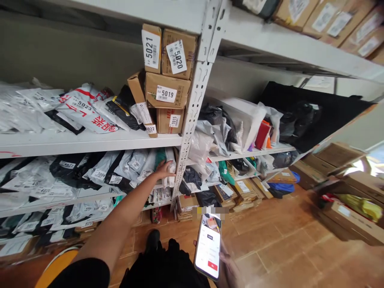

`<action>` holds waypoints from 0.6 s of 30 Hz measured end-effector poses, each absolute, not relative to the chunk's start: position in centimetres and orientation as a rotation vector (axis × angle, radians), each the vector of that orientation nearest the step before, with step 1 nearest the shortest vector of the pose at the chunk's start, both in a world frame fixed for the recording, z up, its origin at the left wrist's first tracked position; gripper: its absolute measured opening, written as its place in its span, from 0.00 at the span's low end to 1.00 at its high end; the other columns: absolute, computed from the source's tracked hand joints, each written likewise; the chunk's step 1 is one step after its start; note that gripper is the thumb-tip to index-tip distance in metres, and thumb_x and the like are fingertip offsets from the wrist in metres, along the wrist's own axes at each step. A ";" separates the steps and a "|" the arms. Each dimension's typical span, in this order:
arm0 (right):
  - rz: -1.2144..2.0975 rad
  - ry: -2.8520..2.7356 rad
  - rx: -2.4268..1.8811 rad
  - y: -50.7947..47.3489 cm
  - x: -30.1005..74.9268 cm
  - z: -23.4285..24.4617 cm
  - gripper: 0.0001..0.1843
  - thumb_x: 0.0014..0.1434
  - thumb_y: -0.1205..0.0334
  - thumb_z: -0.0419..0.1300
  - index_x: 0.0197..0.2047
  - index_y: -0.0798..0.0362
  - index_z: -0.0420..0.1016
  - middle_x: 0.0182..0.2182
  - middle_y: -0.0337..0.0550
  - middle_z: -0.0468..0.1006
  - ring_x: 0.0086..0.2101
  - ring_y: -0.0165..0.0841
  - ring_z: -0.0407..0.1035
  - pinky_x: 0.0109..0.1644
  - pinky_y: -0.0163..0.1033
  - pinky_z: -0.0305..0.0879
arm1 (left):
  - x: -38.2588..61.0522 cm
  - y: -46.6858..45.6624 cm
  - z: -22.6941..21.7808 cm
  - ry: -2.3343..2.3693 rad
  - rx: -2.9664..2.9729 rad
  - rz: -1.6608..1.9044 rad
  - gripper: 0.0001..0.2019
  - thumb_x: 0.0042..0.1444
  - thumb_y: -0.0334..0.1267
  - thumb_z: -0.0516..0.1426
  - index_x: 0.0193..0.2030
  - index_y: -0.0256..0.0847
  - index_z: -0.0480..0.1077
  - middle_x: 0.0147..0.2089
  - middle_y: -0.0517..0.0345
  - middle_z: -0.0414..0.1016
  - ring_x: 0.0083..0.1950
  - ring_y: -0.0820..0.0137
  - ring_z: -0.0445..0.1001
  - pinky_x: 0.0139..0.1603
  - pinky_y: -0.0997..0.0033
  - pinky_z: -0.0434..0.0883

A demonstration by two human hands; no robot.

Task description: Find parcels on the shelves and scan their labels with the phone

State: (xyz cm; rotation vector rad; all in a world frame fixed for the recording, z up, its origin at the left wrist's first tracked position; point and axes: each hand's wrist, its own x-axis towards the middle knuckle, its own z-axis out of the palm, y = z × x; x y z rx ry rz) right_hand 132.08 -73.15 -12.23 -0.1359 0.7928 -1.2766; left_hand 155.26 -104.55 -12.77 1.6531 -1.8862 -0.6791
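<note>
My left arm stretches to the middle shelf. My left hand [164,170], fingers apart, touches the end of a row of upright bagged parcels, against a white plastic mailer [170,158] and a green one [160,156]; I see no grip on either. Just left of it stands a parcel labelled 5009 [147,173]. Low in front of me, my right hand [228,262] is closed around a smartphone [208,248]. The phone is upright, its lit screen towards me, showing a photo at the top and a red button at the bottom. Part of the right hand is hidden behind it.
A perforated white post [196,86] divides the shelving. Numbered cardboard boxes [166,94] are stacked beside it on the upper shelf [90,143]. More bagged parcels fill the right shelves. Open cartons [354,218] stand on the tiled floor [270,244]. Something yellow [58,266] is at lower left.
</note>
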 end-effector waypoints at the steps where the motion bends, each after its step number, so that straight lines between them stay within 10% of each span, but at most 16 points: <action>1: -1.275 0.797 -0.141 -72.3 131.8 -12.3 0.41 0.40 0.56 0.69 0.59 0.49 0.65 0.44 0.51 0.80 0.45 0.51 0.72 0.48 0.54 0.67 | 156.1 -103.2 -12.5 -1.873 1.635 -0.681 0.37 0.34 0.42 0.67 0.56 0.44 0.65 0.61 0.47 0.62 0.62 0.54 0.58 0.60 0.59 0.58; 5: -1.275 0.819 -0.145 -69.3 131.0 -12.8 0.38 0.40 0.56 0.69 0.57 0.48 0.67 0.38 0.46 0.82 0.42 0.47 0.74 0.46 0.49 0.69 | 158.6 -94.5 -13.1 -1.715 1.697 -0.675 0.25 0.50 0.46 0.53 0.55 0.38 0.66 0.57 0.48 0.68 0.59 0.61 0.64 0.57 0.63 0.62; 11: -1.260 0.932 -0.149 -67.7 131.6 -11.9 0.25 0.39 0.54 0.71 0.42 0.50 0.75 0.30 0.41 0.82 0.29 0.39 0.75 0.33 0.42 0.70 | 157.9 -80.2 -16.6 -1.608 1.860 -0.911 0.26 0.52 0.59 0.45 0.14 0.42 0.63 0.16 0.58 0.66 0.25 0.65 0.71 0.32 0.67 0.65; 18: -1.355 0.902 -0.221 -66.8 134.3 -9.9 0.29 0.42 0.48 0.70 0.47 0.50 0.72 0.41 0.43 0.81 0.39 0.38 0.74 0.41 0.40 0.68 | 158.2 -75.0 -19.0 -1.568 1.952 -1.052 0.20 0.49 0.54 0.49 0.29 0.41 0.74 0.21 0.58 0.71 0.23 0.64 0.71 0.26 0.67 0.64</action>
